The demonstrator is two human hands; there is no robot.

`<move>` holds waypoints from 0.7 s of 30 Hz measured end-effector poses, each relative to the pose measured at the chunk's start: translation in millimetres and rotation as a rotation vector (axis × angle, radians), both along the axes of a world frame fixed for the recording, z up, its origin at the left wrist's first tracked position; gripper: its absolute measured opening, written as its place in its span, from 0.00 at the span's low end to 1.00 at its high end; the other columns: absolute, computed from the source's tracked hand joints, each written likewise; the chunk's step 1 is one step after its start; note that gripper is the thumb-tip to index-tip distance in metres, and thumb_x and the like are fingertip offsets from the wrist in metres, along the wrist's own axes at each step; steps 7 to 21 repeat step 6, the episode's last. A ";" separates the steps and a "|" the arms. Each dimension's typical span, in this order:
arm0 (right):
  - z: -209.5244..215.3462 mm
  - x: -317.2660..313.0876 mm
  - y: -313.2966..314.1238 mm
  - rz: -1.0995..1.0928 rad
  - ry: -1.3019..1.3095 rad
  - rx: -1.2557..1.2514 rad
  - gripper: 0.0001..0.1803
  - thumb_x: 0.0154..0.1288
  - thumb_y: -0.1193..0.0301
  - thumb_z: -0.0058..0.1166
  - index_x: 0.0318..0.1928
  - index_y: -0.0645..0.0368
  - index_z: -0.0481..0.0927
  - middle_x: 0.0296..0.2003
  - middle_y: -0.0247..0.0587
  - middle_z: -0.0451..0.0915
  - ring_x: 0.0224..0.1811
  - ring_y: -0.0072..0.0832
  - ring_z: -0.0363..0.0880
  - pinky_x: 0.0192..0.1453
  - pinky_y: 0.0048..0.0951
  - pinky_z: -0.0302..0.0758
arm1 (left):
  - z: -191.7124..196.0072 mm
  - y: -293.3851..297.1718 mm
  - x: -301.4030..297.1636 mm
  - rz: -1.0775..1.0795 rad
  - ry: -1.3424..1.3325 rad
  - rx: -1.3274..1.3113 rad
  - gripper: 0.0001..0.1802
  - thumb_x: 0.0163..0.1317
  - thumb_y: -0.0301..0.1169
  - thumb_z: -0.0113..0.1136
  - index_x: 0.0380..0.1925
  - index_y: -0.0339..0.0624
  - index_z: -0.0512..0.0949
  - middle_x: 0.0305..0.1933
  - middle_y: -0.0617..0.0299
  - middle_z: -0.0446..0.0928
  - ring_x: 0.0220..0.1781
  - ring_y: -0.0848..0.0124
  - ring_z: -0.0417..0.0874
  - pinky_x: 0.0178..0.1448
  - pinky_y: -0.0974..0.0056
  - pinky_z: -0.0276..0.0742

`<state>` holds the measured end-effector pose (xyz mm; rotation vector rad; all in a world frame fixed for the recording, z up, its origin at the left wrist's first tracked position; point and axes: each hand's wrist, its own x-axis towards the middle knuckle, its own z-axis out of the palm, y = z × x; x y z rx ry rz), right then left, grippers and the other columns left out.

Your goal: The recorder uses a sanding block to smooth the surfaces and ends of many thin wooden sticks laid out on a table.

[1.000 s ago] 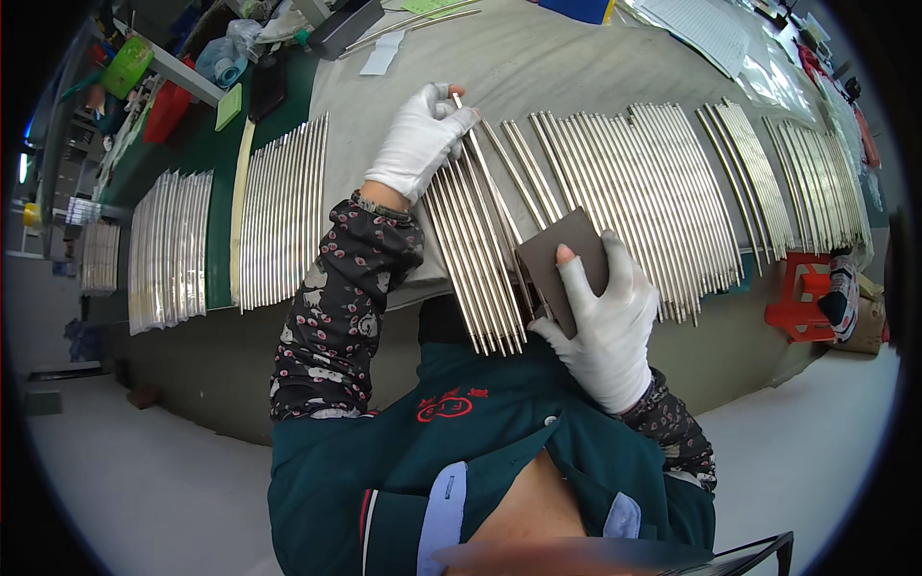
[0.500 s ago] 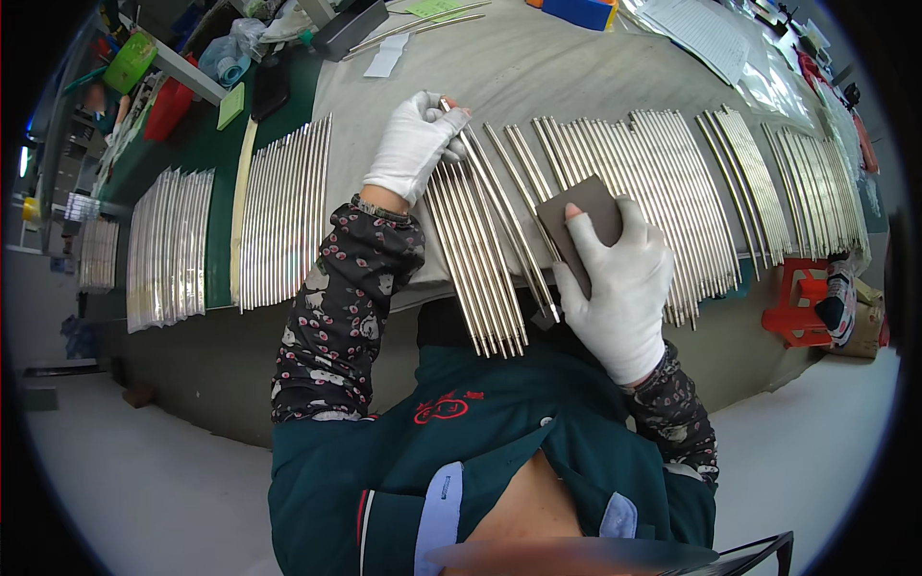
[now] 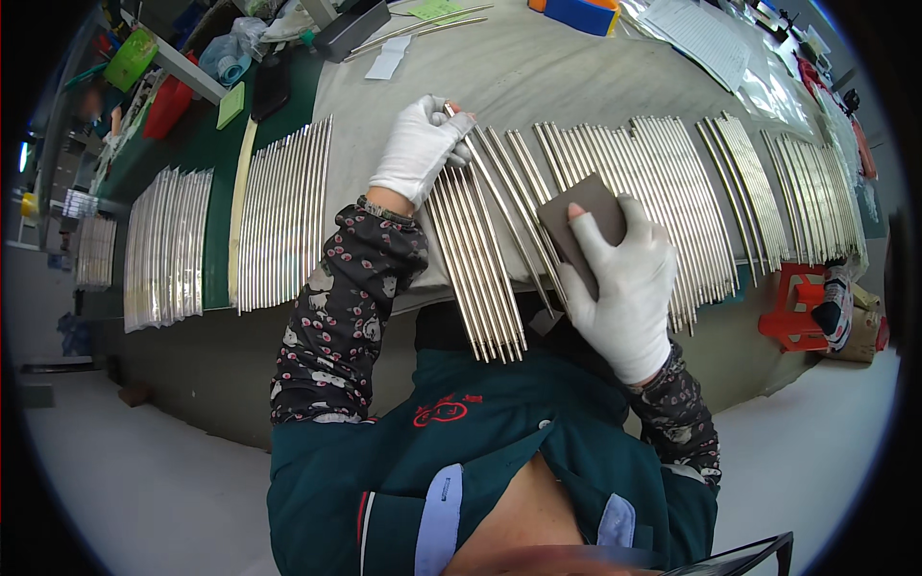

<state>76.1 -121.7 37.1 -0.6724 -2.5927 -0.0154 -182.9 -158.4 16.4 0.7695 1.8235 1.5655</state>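
My left hand, in a white glove with bare fingertips, pinches the far end of a thin shiny metal rod. This rod slants toward me over the table's near edge. Below that hand lies a row of several like rods, their near ends jutting past the edge. My right hand, also gloved, is closed on a flat grey-brown block that looks like a sanding sponge. The block rests over rods right of the pinched one; its underside is hidden. Beside it spreads a wide row of rods.
More rods lie at left, next to plastic-wrapped ones. Further bundles lie at right. A blue tape-like object and papers are at the back. A red stool stands at lower right.
My left hand has shifted slightly right, still pinching a rod end. The loose rods between my hands sit a little further left. My right hand and the block have barely moved.
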 end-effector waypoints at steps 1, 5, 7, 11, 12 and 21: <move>2.1 -1.2 -6.3 0.129 0.024 -0.074 0.30 0.50 0.63 0.63 0.57 0.50 0.76 0.53 0.59 0.67 0.43 0.45 0.71 0.45 0.43 0.69 | -0.5 0.4 0.1 -0.002 0.000 -0.003 0.13 0.63 0.27 0.61 0.42 0.30 0.71 0.24 0.63 0.76 0.19 0.78 0.78 0.22 0.75 0.75; -7.2 -2.1 -7.6 0.091 -0.071 -0.122 0.35 0.47 0.62 0.66 0.60 0.50 0.74 0.57 0.59 0.64 0.48 0.46 0.69 0.52 0.43 0.67 | 1.2 -1.0 -0.3 -0.005 0.006 -0.006 0.13 0.64 0.28 0.60 0.42 0.30 0.71 0.24 0.63 0.76 0.19 0.78 0.78 0.23 0.75 0.76; -8.7 0.9 5.5 -0.059 -0.080 -0.094 0.37 0.46 0.62 0.67 0.61 0.50 0.74 0.60 0.59 0.62 0.51 0.47 0.68 0.57 0.43 0.65 | 1.0 -0.8 -0.4 -0.006 0.009 -0.016 0.13 0.64 0.28 0.60 0.42 0.30 0.71 0.24 0.63 0.76 0.19 0.78 0.78 0.23 0.75 0.76; -8.7 0.9 5.5 -0.059 -0.080 -0.094 0.37 0.46 0.62 0.67 0.61 0.50 0.74 0.60 0.59 0.62 0.51 0.47 0.68 0.57 0.43 0.65 | 1.0 -0.8 -0.4 -0.006 0.009 -0.016 0.13 0.64 0.28 0.60 0.42 0.30 0.71 0.24 0.63 0.76 0.19 0.78 0.78 0.23 0.75 0.76; -8.7 0.9 5.5 -0.059 -0.080 -0.094 0.37 0.46 0.62 0.67 0.61 0.50 0.74 0.60 0.59 0.62 0.51 0.47 0.68 0.57 0.43 0.65 | 1.0 -0.8 -0.4 -0.006 0.009 -0.016 0.13 0.64 0.28 0.60 0.42 0.30 0.71 0.24 0.63 0.76 0.19 0.78 0.78 0.23 0.75 0.76; -8.7 0.9 5.5 -0.059 -0.080 -0.094 0.37 0.46 0.62 0.67 0.61 0.50 0.74 0.60 0.59 0.62 0.51 0.47 0.68 0.57 0.43 0.65 | 1.0 -0.8 -0.4 -0.006 0.009 -0.016 0.13 0.64 0.28 0.60 0.42 0.30 0.71 0.24 0.63 0.76 0.19 0.78 0.78 0.23 0.75 0.76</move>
